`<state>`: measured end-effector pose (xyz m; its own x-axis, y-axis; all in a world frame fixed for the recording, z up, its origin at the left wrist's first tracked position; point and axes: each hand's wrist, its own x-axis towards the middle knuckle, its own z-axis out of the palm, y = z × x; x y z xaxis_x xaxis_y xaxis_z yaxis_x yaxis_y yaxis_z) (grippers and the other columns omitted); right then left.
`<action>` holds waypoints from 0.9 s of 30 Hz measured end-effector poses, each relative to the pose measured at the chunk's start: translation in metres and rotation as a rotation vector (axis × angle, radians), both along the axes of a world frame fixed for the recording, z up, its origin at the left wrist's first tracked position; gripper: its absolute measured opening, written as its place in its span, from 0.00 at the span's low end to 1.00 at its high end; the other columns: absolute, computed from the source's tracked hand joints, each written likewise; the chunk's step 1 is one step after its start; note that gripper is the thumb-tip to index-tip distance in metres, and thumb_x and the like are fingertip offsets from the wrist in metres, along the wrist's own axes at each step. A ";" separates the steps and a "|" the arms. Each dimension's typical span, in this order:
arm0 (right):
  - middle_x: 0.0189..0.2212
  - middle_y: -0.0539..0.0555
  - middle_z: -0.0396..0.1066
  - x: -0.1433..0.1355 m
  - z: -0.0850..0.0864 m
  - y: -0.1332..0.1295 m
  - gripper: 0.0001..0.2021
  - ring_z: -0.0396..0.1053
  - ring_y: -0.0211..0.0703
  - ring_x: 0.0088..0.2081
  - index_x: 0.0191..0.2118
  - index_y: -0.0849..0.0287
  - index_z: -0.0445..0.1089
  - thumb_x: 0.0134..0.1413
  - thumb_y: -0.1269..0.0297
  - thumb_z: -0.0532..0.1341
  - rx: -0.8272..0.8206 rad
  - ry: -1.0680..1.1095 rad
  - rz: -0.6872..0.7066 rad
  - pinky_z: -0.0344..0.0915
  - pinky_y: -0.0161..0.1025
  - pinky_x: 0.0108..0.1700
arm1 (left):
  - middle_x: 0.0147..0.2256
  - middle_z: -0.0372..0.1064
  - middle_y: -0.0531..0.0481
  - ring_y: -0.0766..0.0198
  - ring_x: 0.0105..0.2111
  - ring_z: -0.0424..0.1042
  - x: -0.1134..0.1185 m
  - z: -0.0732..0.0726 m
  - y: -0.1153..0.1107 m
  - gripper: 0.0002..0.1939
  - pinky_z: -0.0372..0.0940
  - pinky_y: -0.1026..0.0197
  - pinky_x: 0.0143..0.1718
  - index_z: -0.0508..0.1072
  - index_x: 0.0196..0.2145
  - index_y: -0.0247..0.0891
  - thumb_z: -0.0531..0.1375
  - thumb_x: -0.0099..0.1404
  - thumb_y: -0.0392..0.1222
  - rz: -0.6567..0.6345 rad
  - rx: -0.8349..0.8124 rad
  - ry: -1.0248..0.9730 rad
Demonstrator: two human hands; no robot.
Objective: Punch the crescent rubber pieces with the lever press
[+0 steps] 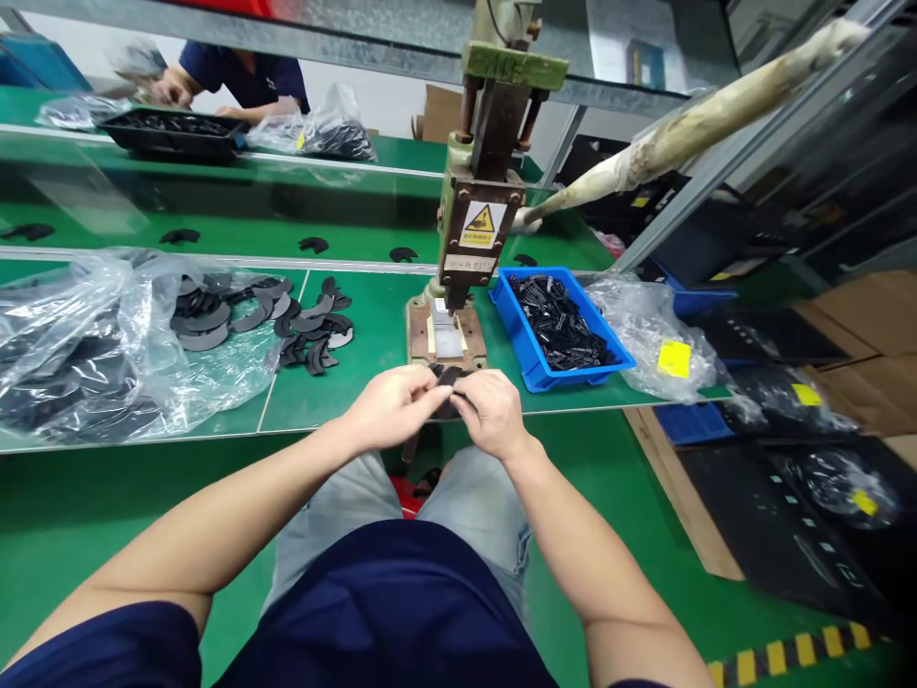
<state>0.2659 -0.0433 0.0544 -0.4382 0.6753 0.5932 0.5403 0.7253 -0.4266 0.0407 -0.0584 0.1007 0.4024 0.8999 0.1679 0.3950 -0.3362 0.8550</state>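
Observation:
Both of my hands meet at the table's front edge, just before the base of a hand press. My left hand pinches a dark plastic part from the left. Fingers of my right hand are closed on the same part from the right, and they hide much of it. Left of the press lies a pile of black curved plastic pieces, some spilling from a clear plastic bag. To the right, a blue bin holds many small black parts.
A clear bag with a yellow label lies right of the bin. Behind the press, several curved pieces sit spaced along a green strip. Across it a co-worker sits by a black tray. A wrapped pole slants at upper right.

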 end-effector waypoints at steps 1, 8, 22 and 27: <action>0.35 0.54 0.77 0.002 -0.002 -0.001 0.09 0.72 0.43 0.38 0.41 0.56 0.74 0.70 0.58 0.60 -0.024 0.039 -0.007 0.65 0.45 0.48 | 0.29 0.67 0.51 0.62 0.31 0.66 0.000 0.005 -0.005 0.18 0.63 0.60 0.37 0.73 0.30 0.40 0.61 0.72 0.54 -0.032 0.077 -0.013; 0.40 0.57 0.79 0.010 -0.012 -0.017 0.10 0.76 0.47 0.44 0.46 0.55 0.77 0.69 0.58 0.60 -0.137 0.234 -0.053 0.71 0.48 0.49 | 0.34 0.71 0.51 0.64 0.32 0.68 -0.004 -0.004 -0.005 0.17 0.65 0.63 0.36 0.75 0.40 0.40 0.63 0.71 0.58 0.207 -0.136 -0.317; 0.34 0.54 0.75 -0.027 -0.035 -0.044 0.15 0.72 0.43 0.37 0.36 0.56 0.71 0.66 0.50 0.60 -0.371 0.506 -0.110 0.72 0.43 0.45 | 0.21 0.65 0.57 0.68 0.20 0.63 0.007 -0.027 -0.028 0.21 0.55 0.66 0.23 0.66 0.32 0.40 0.61 0.71 0.61 0.046 -0.494 -0.331; 0.37 0.56 0.76 -0.023 -0.035 -0.046 0.13 0.73 0.45 0.39 0.40 0.55 0.73 0.65 0.50 0.62 -0.385 0.500 -0.090 0.72 0.44 0.46 | 0.20 0.64 0.57 0.67 0.20 0.63 0.003 -0.020 -0.029 0.22 0.53 0.65 0.22 0.64 0.29 0.41 0.62 0.70 0.60 0.082 -0.422 -0.238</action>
